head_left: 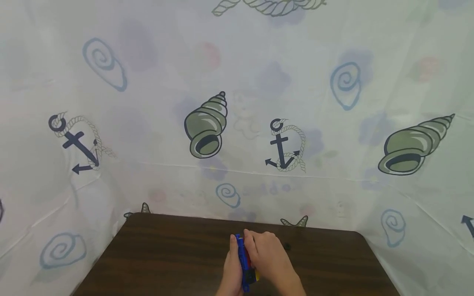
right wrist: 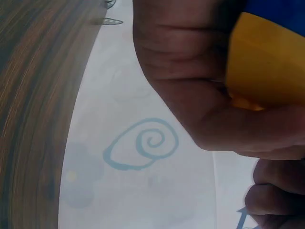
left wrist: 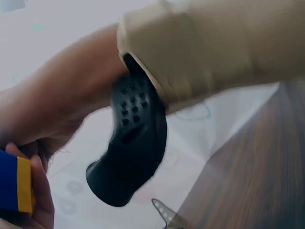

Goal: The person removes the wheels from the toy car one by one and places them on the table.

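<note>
1. From the head, we look over a brown table [head_left: 166, 250] with rounded far corners; behind its far edge hangs a pale cloth [head_left: 159, 102] printed with anchors and shells.
2. A blue block [head_left: 242, 259] with red, black and yellow parts is held about midway between the table's left and right edges; we cannot tell whether it touches the top.
3. The left hand [head_left: 232, 263] grips the block's left side, its thumb upright along it.
4. The right hand [head_left: 268, 251] grips the block from the right, fingers bent over it.
5. Just beyond that hand, towards the far right corner, we see a small dark thing [head_left: 286, 246].
6. Only the left wrist view shows us a beige sleeve [left wrist: 205, 52] and a black strap [left wrist: 136, 148] below its cuff.
7. The right wrist view alone gives us the block's broad yellow face, against curled fingers.
</note>
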A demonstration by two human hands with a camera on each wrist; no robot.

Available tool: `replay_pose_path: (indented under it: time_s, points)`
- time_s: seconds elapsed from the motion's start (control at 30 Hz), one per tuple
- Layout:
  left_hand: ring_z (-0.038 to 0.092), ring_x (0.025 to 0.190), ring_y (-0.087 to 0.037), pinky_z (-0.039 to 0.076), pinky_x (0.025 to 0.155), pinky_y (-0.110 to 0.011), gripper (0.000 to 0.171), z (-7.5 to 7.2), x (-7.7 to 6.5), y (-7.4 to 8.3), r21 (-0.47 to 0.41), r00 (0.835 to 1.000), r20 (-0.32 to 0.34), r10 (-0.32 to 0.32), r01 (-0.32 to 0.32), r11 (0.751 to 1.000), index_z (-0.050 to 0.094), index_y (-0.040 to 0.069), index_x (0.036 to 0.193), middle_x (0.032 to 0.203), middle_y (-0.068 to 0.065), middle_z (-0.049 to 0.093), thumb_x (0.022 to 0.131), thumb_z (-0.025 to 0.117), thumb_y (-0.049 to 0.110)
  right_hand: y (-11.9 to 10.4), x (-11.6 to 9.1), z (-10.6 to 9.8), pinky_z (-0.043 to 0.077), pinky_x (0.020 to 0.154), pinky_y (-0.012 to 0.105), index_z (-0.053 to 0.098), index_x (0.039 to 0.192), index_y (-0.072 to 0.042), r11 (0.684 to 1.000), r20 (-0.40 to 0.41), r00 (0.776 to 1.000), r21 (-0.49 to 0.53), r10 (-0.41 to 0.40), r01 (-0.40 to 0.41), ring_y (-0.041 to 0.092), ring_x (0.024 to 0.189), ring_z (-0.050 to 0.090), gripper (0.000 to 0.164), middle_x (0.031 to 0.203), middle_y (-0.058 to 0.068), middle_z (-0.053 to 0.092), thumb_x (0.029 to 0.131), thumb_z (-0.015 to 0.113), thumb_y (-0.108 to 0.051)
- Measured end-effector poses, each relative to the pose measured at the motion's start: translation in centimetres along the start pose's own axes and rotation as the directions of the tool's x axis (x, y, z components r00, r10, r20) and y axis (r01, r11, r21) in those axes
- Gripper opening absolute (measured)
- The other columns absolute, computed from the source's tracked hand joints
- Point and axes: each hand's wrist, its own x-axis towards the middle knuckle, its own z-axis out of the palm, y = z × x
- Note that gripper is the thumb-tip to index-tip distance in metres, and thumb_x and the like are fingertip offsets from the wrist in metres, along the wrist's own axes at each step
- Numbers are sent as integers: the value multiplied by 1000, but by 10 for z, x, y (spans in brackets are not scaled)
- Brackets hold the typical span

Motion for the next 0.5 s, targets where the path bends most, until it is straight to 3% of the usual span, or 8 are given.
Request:
replay_pose_path:
  time_s: [0.17, 0.33, 0.5]
  points:
    - [66, 80, -10, 59, 74, -30, 72, 0, -3, 3, 26, 1000, -6, -10, 10, 1000, 60, 12, 120, 90, 5, 68, 110, 21, 72, 2, -3, -2, 35, 50, 21, 49, 70, -25, 998, 20, 999, 50, 34, -35, 0, 49, 38, 50, 56, -17, 37, 118, 40, -36]
    - [63, 89, -13, 54, 79, -31, 66, -5, -2, 8, 18, 999, 25, -43, 43, 999, 59, 17, 125, 98, 5, 67, 111, 26, 71, 11, -5, -3, 40, 55, 22, 56, 90, -32, 998, 18, 999, 48, 42, -42, -1, 57, 46, 33, 66, -19, 48, 115, 45, -49]
    - [60, 100, -15, 52, 87, -33, 45, -10, 4, 7, 6, 998, 36, -43, 43, 999, 49, 13, 137, 109, 4, 65, 114, 32, 47, 31, -5, -1, 46, 60, 25, 65, 109, -34, 966, 46, 990, 218, 131, -138, 3, 62, 52, 25, 78, -15, 61, 113, 49, -53]
